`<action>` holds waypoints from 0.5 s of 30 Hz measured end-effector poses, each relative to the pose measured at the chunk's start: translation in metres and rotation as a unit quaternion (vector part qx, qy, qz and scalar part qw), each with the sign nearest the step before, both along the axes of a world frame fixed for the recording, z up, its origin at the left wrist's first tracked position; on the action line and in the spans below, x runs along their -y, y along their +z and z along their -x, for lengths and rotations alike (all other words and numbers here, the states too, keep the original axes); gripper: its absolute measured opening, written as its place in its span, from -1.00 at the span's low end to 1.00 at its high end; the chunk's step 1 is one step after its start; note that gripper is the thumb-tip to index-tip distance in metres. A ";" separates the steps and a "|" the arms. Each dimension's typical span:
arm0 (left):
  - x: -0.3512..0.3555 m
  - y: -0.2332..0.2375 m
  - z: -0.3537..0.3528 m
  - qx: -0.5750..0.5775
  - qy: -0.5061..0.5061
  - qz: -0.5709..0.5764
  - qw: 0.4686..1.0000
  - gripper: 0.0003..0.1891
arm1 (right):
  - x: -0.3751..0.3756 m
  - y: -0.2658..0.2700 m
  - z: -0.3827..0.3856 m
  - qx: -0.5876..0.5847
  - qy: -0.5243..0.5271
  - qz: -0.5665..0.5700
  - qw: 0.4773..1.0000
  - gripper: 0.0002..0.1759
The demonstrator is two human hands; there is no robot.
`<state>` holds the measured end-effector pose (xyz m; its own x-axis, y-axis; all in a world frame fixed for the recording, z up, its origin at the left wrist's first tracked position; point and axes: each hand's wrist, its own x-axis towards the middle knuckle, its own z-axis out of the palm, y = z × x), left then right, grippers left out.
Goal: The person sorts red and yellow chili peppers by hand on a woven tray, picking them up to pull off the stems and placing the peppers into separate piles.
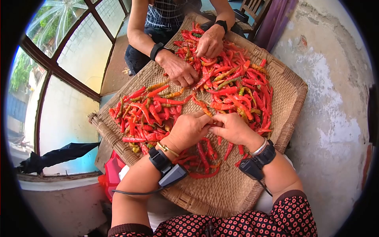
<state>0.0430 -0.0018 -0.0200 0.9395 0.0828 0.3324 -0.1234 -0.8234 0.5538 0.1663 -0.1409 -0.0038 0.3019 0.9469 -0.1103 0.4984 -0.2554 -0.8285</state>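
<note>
a home or a small work corner is suggested by the multi-paned window [69,87], the purple curtain [278,23], the wooden chair [254,12] and the worn, peeling plaster wall [327,91].

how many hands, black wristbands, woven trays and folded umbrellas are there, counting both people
hands: 4
black wristbands: 4
woven tray: 1
folded umbrella: 1
total: 10

Dark sleeves with pink-red rings [291,211], black wrist straps — boxy grey-blue modules [173,175], black cables — gold-toned bangle [167,149]
</note>
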 end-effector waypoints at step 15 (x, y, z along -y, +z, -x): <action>-0.012 -0.012 0.001 -0.227 0.138 -0.132 0.955 -0.70 | 0.030 0.026 -0.011 0.338 0.046 0.117 0.933 -0.76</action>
<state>0.0420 0.0099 -0.0320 0.9463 0.3175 -0.0612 0.3220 -0.9081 0.2677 0.1769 -0.1709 0.0217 0.2960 0.9461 -0.1312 0.9151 -0.3203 -0.2449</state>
